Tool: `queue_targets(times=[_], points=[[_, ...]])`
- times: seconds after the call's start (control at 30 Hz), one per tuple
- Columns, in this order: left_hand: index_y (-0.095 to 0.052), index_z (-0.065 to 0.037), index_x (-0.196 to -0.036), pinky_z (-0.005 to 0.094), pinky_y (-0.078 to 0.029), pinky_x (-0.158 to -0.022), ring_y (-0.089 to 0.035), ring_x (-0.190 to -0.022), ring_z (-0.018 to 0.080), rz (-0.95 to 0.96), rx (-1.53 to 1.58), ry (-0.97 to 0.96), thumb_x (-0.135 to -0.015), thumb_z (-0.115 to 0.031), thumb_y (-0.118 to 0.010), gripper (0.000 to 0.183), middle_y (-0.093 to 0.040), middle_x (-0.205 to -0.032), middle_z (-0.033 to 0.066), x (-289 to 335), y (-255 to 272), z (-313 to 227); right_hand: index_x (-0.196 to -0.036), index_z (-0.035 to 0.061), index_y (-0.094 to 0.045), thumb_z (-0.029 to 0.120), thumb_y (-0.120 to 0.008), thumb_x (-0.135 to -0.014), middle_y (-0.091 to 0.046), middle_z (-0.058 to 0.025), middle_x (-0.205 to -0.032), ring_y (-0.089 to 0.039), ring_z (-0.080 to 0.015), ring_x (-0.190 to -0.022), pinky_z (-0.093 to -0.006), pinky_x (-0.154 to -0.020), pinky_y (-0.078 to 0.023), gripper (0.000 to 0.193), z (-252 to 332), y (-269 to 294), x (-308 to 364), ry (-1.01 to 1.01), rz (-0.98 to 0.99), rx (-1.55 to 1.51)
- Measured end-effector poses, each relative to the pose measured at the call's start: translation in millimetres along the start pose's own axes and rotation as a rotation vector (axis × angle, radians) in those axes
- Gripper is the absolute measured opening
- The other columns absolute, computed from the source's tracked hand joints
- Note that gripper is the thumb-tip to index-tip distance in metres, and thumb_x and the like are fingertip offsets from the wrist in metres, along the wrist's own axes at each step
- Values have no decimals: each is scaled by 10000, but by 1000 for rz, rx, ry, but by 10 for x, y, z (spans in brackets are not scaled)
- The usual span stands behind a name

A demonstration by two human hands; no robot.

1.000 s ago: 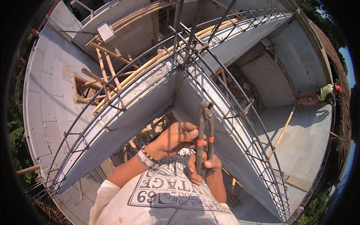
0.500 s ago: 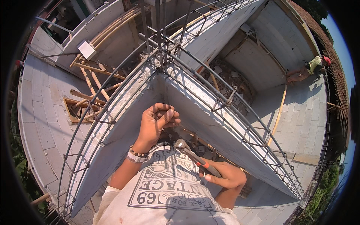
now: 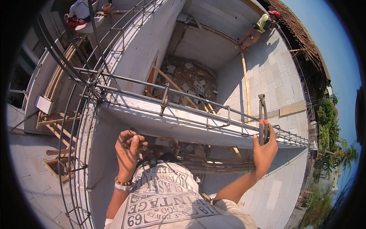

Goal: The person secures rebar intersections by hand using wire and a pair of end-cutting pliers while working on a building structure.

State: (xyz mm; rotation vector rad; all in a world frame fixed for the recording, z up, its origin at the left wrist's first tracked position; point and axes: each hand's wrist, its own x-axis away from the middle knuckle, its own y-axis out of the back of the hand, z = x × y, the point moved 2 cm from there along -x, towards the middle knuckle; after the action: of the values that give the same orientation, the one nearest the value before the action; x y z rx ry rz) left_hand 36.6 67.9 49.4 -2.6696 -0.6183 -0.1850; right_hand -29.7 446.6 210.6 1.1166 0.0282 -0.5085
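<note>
My right hand (image 3: 265, 152) is closed around the handles of a pair of pincers (image 3: 261, 97) with red bands. Their jaws point up, level with the rebar cage (image 3: 213, 105) along the top of the light grey block wall (image 3: 183, 126). My left hand (image 3: 129, 150) is in front of that wall's inner face, below the steel. Its fingers are curled with the thumb against them. Whatever they pinch, if anything, is too small to make out. A bracelet and a pale wristband circle the left wrist.
Dark upright bars (image 3: 57, 49) rise at the wall corner. A worker in a red cap (image 3: 263, 23) is at the far right wall; another person (image 3: 79, 11) is at the far left. Bamboo poles (image 3: 246, 84) lean inside the rooms, and rubble (image 3: 187, 78) covers one floor.
The view has swung to the right. My right hand has moved up and outward from my shirt, and the pincers now stand upright. My left hand remains curled.
</note>
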Motion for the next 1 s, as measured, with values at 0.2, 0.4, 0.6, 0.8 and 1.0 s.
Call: queue_targets(times=[0.2,0.4,0.6,0.8,1.0], points=[[-553,-1,-1136,339,-633,-773,-728,-861,195,118,-22,25,-1030,-185,-653,235,-710,-946,145,31,15,74,-1383,23,-600,-25,-737,-788,-585,-197,-1352,-576,-373,-1265,-475,-1059,-466,613,-276,-259,64,174,-15,79],[-593,6,-1107,313,-622,-775,-725,-884,168,213,51,115,-1030,-168,-647,197,-733,-977,128,64,-156,174,-1358,25,-625,24,-691,-869,-592,-168,-1375,-547,-367,-1293,-468,-1080,-434,493,-351,-200,-2,232,66,85],[-593,9,-1113,306,-615,-764,-729,-896,170,244,67,108,-1037,-158,-634,188,-734,-984,122,104,-205,197,-1313,-16,-640,95,-597,-972,-621,-205,-1346,-587,-384,-1223,-452,-1086,-423,361,-253,-244,-80,398,55,116],[-578,2,-1127,292,-604,-733,-729,-885,170,187,81,120,-1035,-181,-640,213,-726,-964,122,126,-64,223,-1388,-4,-594,109,-592,-967,-541,-210,-1468,-478,-385,-1364,-471,-1151,-348,435,-273,-236,-135,381,204,90],[-575,-16,-1125,295,-597,-715,-726,-873,171,123,74,122,-1037,-188,-638,204,-714,-937,102,162,42,168,-1417,-11,-551,219,-597,-1022,-549,-200,-1449,-491,-357,-1351,-457,-1143,-363,459,-164,-149,-72,375,90,63]])
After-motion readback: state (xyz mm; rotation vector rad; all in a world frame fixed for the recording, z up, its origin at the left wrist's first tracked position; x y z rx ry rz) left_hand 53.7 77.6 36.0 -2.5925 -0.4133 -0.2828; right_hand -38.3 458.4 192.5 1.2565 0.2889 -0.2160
